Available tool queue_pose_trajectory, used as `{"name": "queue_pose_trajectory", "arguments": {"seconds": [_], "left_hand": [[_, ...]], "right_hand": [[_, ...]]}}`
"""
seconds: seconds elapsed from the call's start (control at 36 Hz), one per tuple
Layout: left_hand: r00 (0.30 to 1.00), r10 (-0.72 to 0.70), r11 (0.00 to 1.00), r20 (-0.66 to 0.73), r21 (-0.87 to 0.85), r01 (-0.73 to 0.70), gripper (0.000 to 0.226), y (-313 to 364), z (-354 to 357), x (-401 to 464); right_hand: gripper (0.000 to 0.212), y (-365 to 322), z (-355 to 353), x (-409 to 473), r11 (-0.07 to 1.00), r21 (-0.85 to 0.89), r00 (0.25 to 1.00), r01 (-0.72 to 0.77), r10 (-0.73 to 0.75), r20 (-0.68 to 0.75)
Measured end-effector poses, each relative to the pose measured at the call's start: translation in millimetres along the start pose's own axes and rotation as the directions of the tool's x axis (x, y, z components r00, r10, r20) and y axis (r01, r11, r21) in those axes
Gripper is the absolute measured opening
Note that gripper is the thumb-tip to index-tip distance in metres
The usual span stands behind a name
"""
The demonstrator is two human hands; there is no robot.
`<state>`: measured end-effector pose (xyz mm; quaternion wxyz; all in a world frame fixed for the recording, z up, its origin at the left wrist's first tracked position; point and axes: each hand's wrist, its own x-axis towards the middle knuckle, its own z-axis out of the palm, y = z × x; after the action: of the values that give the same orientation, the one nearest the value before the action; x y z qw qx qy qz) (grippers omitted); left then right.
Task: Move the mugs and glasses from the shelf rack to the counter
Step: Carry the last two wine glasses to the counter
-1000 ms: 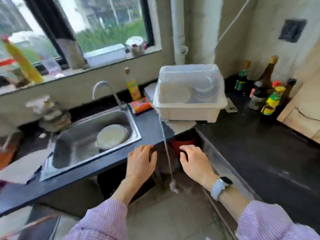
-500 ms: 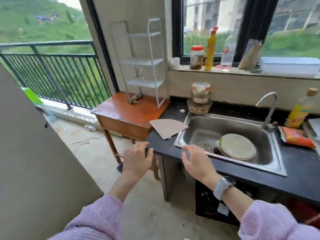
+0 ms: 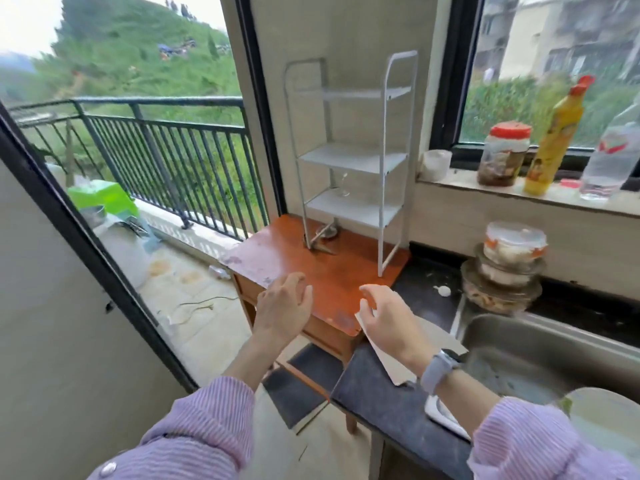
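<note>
Head view, looking down over both forearms in striped lilac sleeves. Left hand [image 3: 283, 308] and right hand [image 3: 388, 318] are held out in front, fingers loosely curled, nothing in either; a grey watch [image 3: 438, 370] sits on the right wrist. Both hang above the near edge of the wooden side table [image 3: 277, 252], apart from it as far as can be told, which looks like a reach toward the rack not yet committed.

Under the right forearm a sheet of brown card [image 3: 391, 363] lies on the dark counter [image 3: 377, 393], overhanging toward the table. To the right the steel sink [image 3: 540, 344] holds a pale plate [image 3: 606, 431]; behind it, stacked lidded containers [image 3: 509, 268] are pushed back against the wall, probably to keep the worktop free.

Farther on, the white shelf rack [image 3: 353, 157] stands on the table, in the corner by the balcony door. Upper tiers look bare. One clear glass [image 3: 343, 183] stands on the lowest tier, faint and hard to make out; no mugs are visible. A small metal object lies under the rack, unidentifiable.

On the windowsill: a red-lidded jar [image 3: 504, 155], a yellow squeeze bottle [image 3: 554, 140] and a clear plastic bottle [image 3: 611, 157].
</note>
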<state>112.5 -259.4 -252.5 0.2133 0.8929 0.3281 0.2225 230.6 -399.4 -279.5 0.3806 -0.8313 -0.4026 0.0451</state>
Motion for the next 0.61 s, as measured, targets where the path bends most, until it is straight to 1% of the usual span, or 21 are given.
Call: {"name": "queue_pose_trajectory", "arguments": {"seconds": [0.19, 0.33, 0.44, 0.53, 0.61], "left_hand": [[0.999, -0.032, 0.993, 0.010, -0.111, 0.033, 0.032, -29.1, 22.9, 75.0], [0.999, -0.031, 0.986, 0.023, -0.162, 0.034, 0.034, -49.6, 40.0, 130.4], [0.999, 0.030, 0.979, 0.037, -0.204, -0.022, 0.036, -64.4, 58.4, 188.5], [0.994, 0.099, 0.966, 0.037, -0.242, -0.087, 0.034, -72.8, 74.4, 238.0], [0.986, 0.159, 0.951, 0.052, -0.276, -0.139, 0.033, -80.9, 93.0, 282.4]], "right_hand": [[0.042, 9.4, 37.8, 79.4, 0.999, 0.032, 0.999, -0.006, 0.004, 0.046], [0.044, 15.3, 61.2, 129.6, 0.998, 0.054, 0.999, -0.029, 0.028, 0.024], [0.042, 18.3, 79.7, 175.0, 0.997, 0.063, 0.998, -0.048, 0.050, -0.034], [0.042, 20.6, 92.4, 211.4, 0.995, 0.070, 0.991, -0.066, 0.073, -0.109], [0.043, 22.6, 106.8, 249.8, 0.990, 0.085, 0.972, -0.113, 0.127, -0.197]]}}
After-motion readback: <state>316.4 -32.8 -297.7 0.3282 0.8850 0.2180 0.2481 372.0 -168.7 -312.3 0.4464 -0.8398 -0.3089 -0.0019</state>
